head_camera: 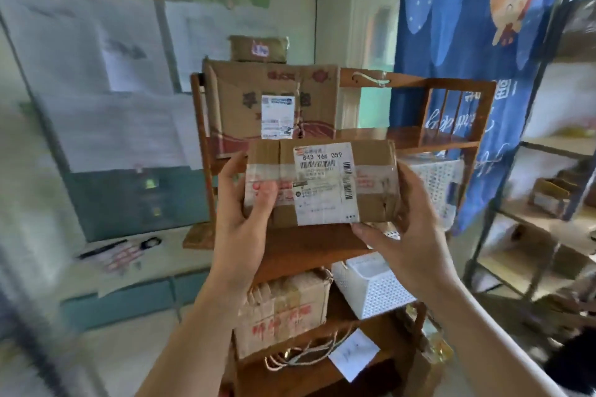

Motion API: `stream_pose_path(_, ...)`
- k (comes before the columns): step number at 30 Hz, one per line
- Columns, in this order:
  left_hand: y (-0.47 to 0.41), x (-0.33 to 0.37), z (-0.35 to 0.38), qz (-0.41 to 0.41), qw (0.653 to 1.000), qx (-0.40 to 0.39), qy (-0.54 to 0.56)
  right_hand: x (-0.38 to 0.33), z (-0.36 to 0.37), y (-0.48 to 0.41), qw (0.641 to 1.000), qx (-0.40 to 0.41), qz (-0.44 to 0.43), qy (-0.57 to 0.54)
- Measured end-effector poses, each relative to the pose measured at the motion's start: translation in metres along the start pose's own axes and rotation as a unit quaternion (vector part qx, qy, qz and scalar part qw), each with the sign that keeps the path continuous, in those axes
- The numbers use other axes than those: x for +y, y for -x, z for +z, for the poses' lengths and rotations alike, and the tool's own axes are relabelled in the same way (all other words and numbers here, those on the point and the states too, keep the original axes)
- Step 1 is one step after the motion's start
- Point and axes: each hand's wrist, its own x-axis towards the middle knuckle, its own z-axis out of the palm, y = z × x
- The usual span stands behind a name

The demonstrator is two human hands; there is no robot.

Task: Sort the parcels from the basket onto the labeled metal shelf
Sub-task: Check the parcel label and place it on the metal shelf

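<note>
Your left hand (pixel 240 203) and right hand (pixel 409 229) clasp the taped brown cardboard parcel (pixel 322 182), fingers (pixel 266 196) wrapped at its 9 and 3 o'clock ends.

We note held parcel (pixel 322 184): brown cardboard, clear tape with red print, white label (pixel 325 184) with black barcodes. Large box (pixel 274 106) behind: tan, red printing. Wooden rack (pixel 419 84): reddish-brown. Basket (pixel 374 287): white, perforated dot pattern. Curtain (pixel 467 26): blue, orange cartoon figure, white lettering. Metal shelf (pixel 529 126) frame: dark grey.
</note>
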Motion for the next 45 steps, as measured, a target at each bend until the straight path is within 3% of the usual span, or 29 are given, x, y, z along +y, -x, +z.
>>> stream_pose_path(4,0.038,0.039,-0.067,0.053,0.992,0.089,-0.075,-0.029,0.058,0.016,0.994,-0.056,-0.005,-0.096)
stream_pose_path(9,0.087,0.086,-0.143,0.122,0.973,0.118,-0.155,-0.066,0.134,0.049,0.975,-0.123,-0.004,-0.184)
stream_pose_path(13,0.116,0.105,-0.2,0.13,0.965,0.16,-0.163,-0.101,0.185,0.067,0.965,-0.171,-0.025,-0.198)
stream_pose_path(19,0.132,0.151,-0.29,0.161,0.951,0.188,-0.183,-0.166,0.262,0.089,0.961,-0.178,-0.069,-0.199)
stream_pose_path(30,0.146,0.219,-0.475,0.132,0.963,0.149,-0.18,-0.258,0.42,0.13,0.956,-0.192,-0.073,-0.209)
stream_pose_path(33,0.149,0.231,-0.512,0.098,0.967,0.135,-0.194,-0.266,0.44,0.133,0.959,-0.158,-0.028,-0.233)
stream_pose_path(37,0.146,0.235,-0.54,0.066,0.952,0.165,-0.25,-0.274,0.471,0.128,0.952,-0.135,0.052,-0.268)
stream_pose_path(45,0.142,0.235,-0.587,0.065,0.931,0.24,-0.268,-0.28,0.546,0.115,0.923,-0.198,0.054,-0.325)
